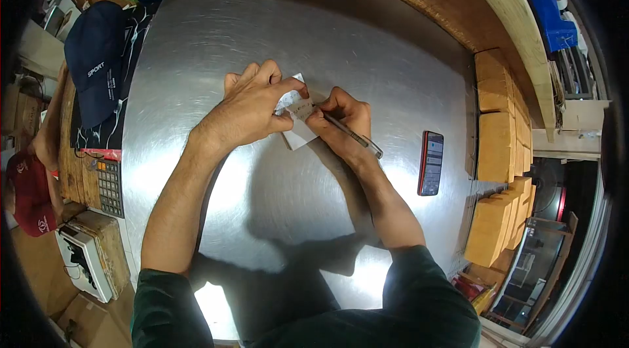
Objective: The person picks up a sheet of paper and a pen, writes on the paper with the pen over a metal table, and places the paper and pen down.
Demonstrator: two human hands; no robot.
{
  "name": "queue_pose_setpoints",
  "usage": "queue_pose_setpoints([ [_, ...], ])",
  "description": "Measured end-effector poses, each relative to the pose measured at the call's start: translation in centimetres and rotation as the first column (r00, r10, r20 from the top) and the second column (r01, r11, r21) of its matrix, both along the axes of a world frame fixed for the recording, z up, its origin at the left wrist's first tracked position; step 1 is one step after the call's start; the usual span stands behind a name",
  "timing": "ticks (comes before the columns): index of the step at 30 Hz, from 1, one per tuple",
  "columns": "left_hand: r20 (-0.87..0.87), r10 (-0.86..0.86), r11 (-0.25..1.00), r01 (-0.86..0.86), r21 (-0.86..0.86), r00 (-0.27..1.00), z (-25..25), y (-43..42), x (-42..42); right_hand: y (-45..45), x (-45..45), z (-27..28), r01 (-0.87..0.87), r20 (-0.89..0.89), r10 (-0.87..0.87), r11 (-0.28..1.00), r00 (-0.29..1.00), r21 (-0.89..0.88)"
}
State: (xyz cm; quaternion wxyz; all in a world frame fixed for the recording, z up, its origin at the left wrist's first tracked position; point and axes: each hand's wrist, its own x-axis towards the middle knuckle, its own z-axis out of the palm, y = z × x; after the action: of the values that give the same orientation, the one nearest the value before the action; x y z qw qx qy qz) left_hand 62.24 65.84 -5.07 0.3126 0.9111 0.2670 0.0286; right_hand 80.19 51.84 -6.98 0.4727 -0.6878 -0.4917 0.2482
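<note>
On the metal tabletop (pixel 288 197) lies a small white notepad (pixel 302 135) with handwriting on its upper pages. My left hand (pixel 252 104) curls around the pad's left side, with thumb and index finger pressing a page between them. A dark pen (pixel 350 130) is pinched in my right hand (pixel 344 120), its rear end pointing down and to the right. The pen's tip is hidden behind my fingers near the written page.
A phone (pixel 430 163) with its screen lit lies to the right. Yellow-orange blocks (pixel 495 145) are stacked along the right edge. At the left are a dark cap (pixel 98 66), a calculator (pixel 110 187) and another person wearing a red cap (pixel 29 194).
</note>
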Motion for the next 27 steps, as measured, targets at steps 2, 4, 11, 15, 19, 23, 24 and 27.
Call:
queue_pose_setpoints([
  [2, 0.003, -0.003, 1.0, 0.003, -0.005, 1.0, 0.1, 0.1, 0.0, 0.1, 0.0, 0.0, -0.01, 0.015, 0.01, 1.0, 1.0, -0.008],
  [4, -0.005, 0.0, 1.0, 0.0, -0.021, 1.0, 0.2, 0.1, 0.0, 0.3, -0.4, 0.4, -0.007, 0.006, 0.007, 1.0, 1.0, -0.002],
  [11, -0.053, -0.011, 0.998, 0.008, -0.061, 0.999, 0.8, 0.2, 0.2, 0.3, -0.2, 0.4, -0.02, -0.013, 0.019, 0.999, 1.0, -0.025],
  [15, -0.038, -0.018, 0.998, 0.016, -0.055, 0.999, 0.5, 0.4, 0.2, -0.5, -0.3, -0.5, 0.113, -0.095, -0.099, 0.983, 0.991, 0.146],
  [19, -0.021, -0.002, 0.998, 0.0, -0.056, 1.0, 0.2, 0.3, 0.3, 0.8, -0.2, -0.3, 0.212, -0.219, -0.166, 0.955, 0.962, 0.206],
  [23, -0.029, 0.0, 0.999, -0.001, -0.035, 1.0, 0.5, 0.1, 0.0, 1.4, 0.4, -0.8, 0.268, -0.237, -0.222, 0.946, 0.946, 0.182],
  [24, -0.025, 0.004, 1.0, -0.004, -0.024, 1.0, 0.6, 0.2, 0.0, 1.1, 0.8, -1.0, 0.248, -0.138, -0.228, 0.957, 0.964, 0.15],
  [27, -0.015, 0.002, 1.0, -0.002, -0.004, 1.0, 0.3, 0.1, 0.0, -0.2, 1.0, -0.5, 0.229, 0.063, -0.234, 0.97, 0.97, 0.077],
])
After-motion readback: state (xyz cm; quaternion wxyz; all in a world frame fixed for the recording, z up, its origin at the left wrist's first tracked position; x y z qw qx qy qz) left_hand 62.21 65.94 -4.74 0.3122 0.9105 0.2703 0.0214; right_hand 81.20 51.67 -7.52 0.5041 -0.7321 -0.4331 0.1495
